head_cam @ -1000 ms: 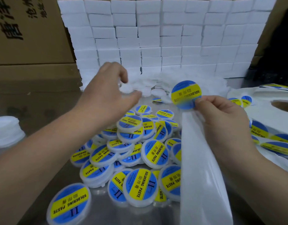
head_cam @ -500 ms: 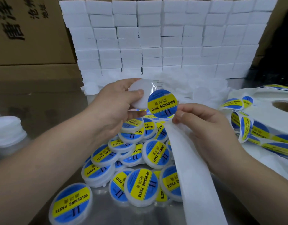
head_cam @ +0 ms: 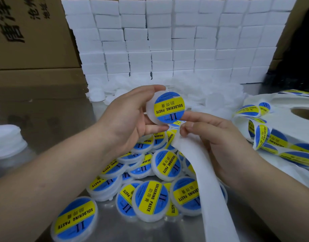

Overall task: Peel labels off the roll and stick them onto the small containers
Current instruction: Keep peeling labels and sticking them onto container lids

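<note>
My left hand point(head_cam: 131, 117) grips a small round white container point(head_cam: 151, 111) by its rim, held up above the pile. A blue and yellow "SOLDERING PASTE" label point(head_cam: 169, 107) now lies on its lid. My right hand point(head_cam: 218, 135) pinches the white backing strip point(head_cam: 199, 173), which trails down toward me, and its forefinger tip touches the lower edge of the label. The label roll point(head_cam: 279, 130) lies flat at the right, with blue and yellow labels along its loose turns.
Several labelled containers point(head_cam: 150, 198) are heaped on the shiny metal table point(head_cam: 115, 229) below my hands. Unlabelled white containers point(head_cam: 194, 95) are piled behind them. A wall of white boxes point(head_cam: 167, 41) stands at the back, cardboard cartons point(head_cam: 28, 41) at the left.
My left hand picked a bare container from the back pile and brought it toward me. My right hand carried the peeled label over and laid it on the lid.
</note>
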The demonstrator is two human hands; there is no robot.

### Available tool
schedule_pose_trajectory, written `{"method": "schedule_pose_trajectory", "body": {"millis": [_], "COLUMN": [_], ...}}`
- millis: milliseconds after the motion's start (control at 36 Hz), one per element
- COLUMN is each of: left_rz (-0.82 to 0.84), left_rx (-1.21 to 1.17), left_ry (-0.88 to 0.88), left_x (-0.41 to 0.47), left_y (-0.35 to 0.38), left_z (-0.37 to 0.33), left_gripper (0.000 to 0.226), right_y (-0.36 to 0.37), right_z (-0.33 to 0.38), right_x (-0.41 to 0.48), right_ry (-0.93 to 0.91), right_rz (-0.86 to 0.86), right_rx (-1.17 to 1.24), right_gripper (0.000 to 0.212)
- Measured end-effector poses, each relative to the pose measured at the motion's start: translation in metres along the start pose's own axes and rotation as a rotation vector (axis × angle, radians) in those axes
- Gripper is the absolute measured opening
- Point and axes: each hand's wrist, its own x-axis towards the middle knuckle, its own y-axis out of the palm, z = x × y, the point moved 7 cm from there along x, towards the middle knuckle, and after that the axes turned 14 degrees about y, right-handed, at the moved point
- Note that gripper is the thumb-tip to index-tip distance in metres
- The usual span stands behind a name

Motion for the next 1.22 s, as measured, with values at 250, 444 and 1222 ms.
{"method": "schedule_pose_trajectory", "body": {"millis": [250, 444, 1222], "left_rz": [0.013, 0.005, -0.359], "left_rx": [0.050, 0.080, 0.489], "left_ry": [0.072, 0.105, 0.528], "left_x": [0.000, 0.001, 0.003], "left_y": [0.001, 0.000, -0.034], "left_z": [-0.001, -0.001, -0.088], "left_gripper": [0.020, 0.023, 0.017], "right_y": [0.002, 0.002, -0.023], "right_z": [-0.002, -0.001, 0.000], "right_x": [0.002, 0.002, 0.010], "right_ry": [0.005, -0.019, -0.100], "right_rz": [0.045, 0.071, -0.313], "right_rx": [0.035, -0.004, -0.350], "right_gripper": [0.025, 0.026, 0.024]}}
